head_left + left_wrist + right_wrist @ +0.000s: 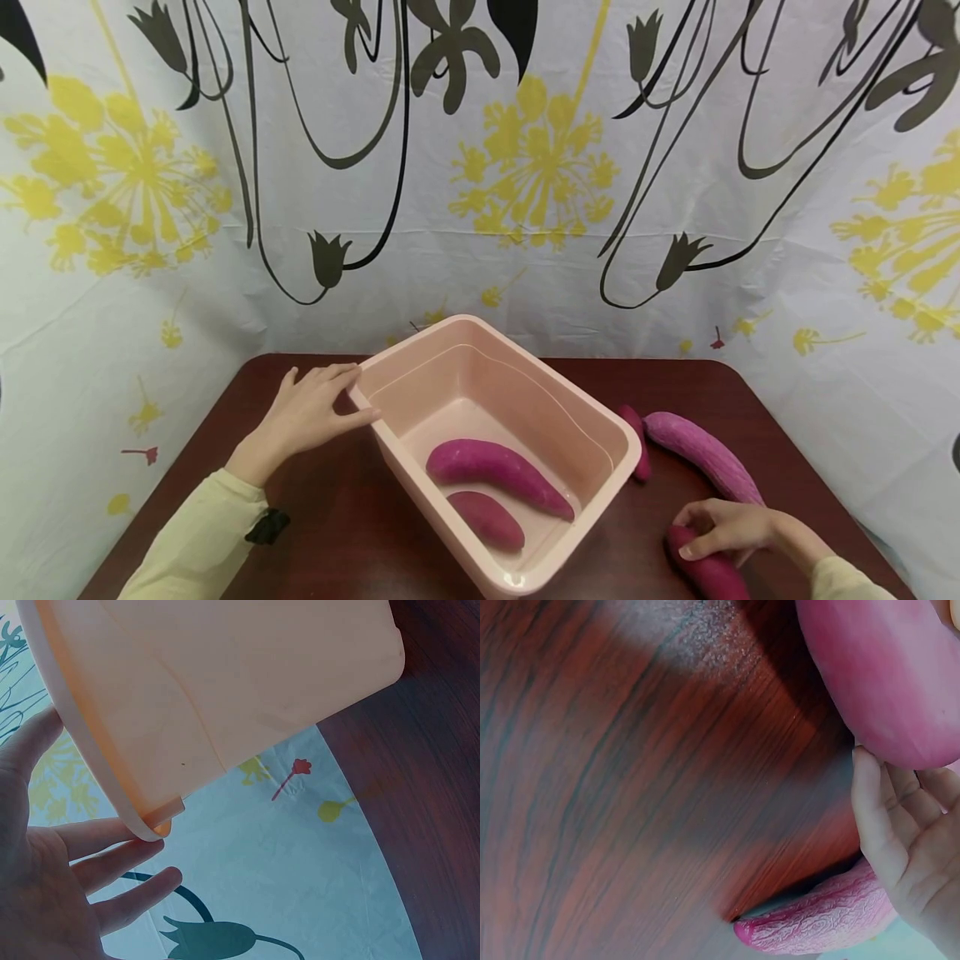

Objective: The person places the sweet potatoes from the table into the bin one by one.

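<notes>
"What's the counter [322, 533] carrying?"

"A peach tub [540, 408] is taking up the middle; its walls are looking thin, light and fairly stiff, so I'm favouring the rim for a hold; the left grip [311, 408] is resting spread at the far-left corner, thumb and fingers touching the rim without clenching."

"And the sweet potatoes?"

"A curved sweet potato [495, 471] is lying inside the tub; a wrinkled sweet potato [705, 450] is lying on the counter to the right, its ridges probably giving more purchase than the smooth skins."

"What's the right grip [723, 529] doing?"

"It's grasping a red sweet potato [716, 575] at its far end, right of the tub; I'm expecting something firm, slightly slippery and perhaps nose-heavy; holding round the thick middle would be balancing it better."

"Anything smaller?"

"A short sweet potato [487, 521] is lying beside the curved one; another, the half-hidden piece [637, 422], is showing just past the tub's right corner; both are looking easy to pinch across the belly."
</notes>
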`<move>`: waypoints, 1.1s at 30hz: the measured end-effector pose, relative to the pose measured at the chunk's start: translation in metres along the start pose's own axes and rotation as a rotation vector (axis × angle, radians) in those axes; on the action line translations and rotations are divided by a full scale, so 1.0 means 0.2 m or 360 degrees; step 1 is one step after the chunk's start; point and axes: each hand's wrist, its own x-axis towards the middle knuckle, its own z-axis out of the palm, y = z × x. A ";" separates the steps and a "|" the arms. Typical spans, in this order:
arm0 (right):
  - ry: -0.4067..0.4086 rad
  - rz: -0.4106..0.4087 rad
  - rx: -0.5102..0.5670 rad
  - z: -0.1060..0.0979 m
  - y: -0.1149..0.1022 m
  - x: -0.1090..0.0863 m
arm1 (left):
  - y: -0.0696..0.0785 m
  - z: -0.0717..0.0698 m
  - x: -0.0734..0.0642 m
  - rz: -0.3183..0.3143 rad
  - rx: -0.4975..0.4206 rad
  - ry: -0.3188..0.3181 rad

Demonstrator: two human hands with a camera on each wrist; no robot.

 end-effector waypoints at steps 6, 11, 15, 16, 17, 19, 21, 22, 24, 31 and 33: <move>-0.0034 -0.0016 0.0006 0.00 -0.01 0.02 | 0.00 0.00 0.00 0.0003 -0.0002 -0.0001; -0.0043 -0.0030 -0.0012 0.00 -0.01 0.02 | 0.00 0.00 0.00 0.0001 -0.0005 -0.0003; -0.0047 -0.0042 0.0000 0.00 -0.01 0.02 | 0.00 0.00 0.01 -0.0003 -0.0005 0.0003; -0.0045 -0.0044 0.0005 0.00 -0.01 0.02 | 0.00 0.00 0.01 -0.0001 -0.0005 0.0006; -0.0041 -0.0044 0.0006 0.00 -0.01 0.02 | 0.00 0.00 0.01 -0.0001 -0.0003 0.0006; -0.0030 -0.0043 0.0004 0.00 -0.02 0.02 | 0.00 0.00 0.01 0.0004 -0.0003 0.0008; -0.0019 -0.0045 -0.0005 0.00 -0.02 0.02 | -0.01 0.01 0.01 0.0003 -0.0003 0.0002; -0.0011 -0.0043 -0.0018 0.00 -0.02 0.03 | -0.01 0.01 0.01 0.0003 -0.0003 -0.0001; -0.0002 -0.0046 -0.0048 -0.01 -0.03 0.03 | -0.01 0.01 0.01 0.0004 0.0001 -0.0002; -0.0002 -0.0059 -0.0131 -0.05 -0.07 0.02 | 0.00 0.00 0.00 0.0003 0.0007 0.0006; -0.0001 -0.0053 -0.0141 -0.06 -0.09 0.02 | 0.00 0.00 0.00 0.0001 0.0009 0.0001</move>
